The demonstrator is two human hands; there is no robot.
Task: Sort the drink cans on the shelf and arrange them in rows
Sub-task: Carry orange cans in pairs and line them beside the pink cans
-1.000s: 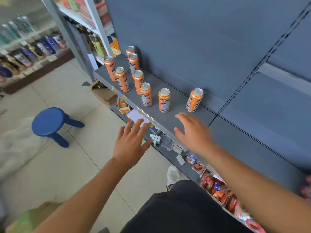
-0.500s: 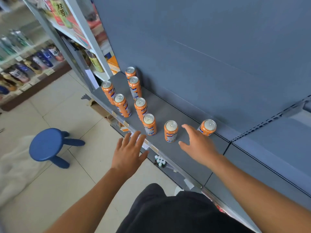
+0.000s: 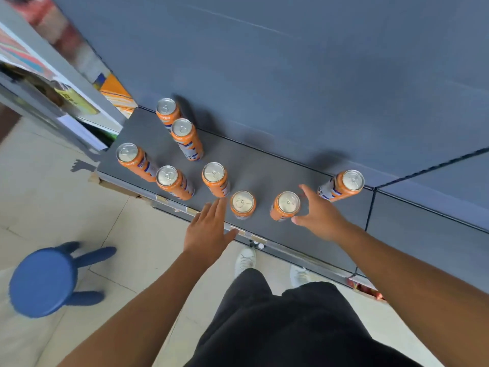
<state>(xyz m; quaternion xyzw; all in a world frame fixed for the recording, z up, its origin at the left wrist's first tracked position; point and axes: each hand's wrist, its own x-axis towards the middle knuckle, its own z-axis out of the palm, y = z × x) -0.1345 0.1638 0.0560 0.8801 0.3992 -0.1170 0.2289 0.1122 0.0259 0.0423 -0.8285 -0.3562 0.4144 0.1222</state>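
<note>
Grey shop shelf carrying eight upright orange drink cans, scattered. Right hand hovering spread, empty, just right of front can. Left hand hovering flat, empty, farther off.

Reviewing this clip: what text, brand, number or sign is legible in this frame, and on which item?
No text is legible.
Orange drink cans: blue-and-white label print on their sides, too blurred to read.
Paper price tags on the front edge of the grey metal shelf: too small and blurred.
Yellow package on the neighbouring rack: dark lettering, blurred.
</note>
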